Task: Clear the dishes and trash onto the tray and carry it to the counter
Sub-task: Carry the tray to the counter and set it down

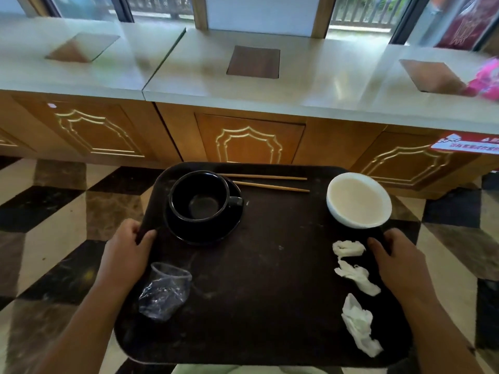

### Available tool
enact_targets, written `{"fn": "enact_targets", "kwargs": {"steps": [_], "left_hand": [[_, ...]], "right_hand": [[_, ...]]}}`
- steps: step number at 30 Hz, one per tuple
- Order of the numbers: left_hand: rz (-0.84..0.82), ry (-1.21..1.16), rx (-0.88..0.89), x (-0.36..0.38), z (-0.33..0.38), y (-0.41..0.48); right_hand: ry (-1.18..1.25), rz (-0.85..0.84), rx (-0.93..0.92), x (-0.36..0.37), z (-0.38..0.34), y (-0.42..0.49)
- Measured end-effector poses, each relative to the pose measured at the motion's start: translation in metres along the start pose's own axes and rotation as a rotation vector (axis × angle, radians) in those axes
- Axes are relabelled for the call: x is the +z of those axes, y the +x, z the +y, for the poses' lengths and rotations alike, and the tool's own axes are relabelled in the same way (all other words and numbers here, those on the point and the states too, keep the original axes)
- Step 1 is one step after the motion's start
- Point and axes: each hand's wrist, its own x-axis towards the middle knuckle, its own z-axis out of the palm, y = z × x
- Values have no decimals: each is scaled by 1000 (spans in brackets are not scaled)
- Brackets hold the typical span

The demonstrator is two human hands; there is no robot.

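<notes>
Dark tray (256,279): three tissues (356,276), two chopsticks (270,186)

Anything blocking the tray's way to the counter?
Nothing visible. The left hand and right hand grip the tray; only floor lies between it and the counter. A pink thing sits at its far right.
</notes>
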Motion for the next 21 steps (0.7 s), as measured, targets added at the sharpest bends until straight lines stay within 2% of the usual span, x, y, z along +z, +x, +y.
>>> {"fn": "enact_targets", "kwargs": {"steps": [13, 21], "left_hand": [[-40, 2, -34, 64, 104, 167], [69, 10, -67, 129, 184, 278]], "right_hand": [[9, -17, -6, 26, -39, 208], [27, -21, -48, 30, -60, 375]]}}
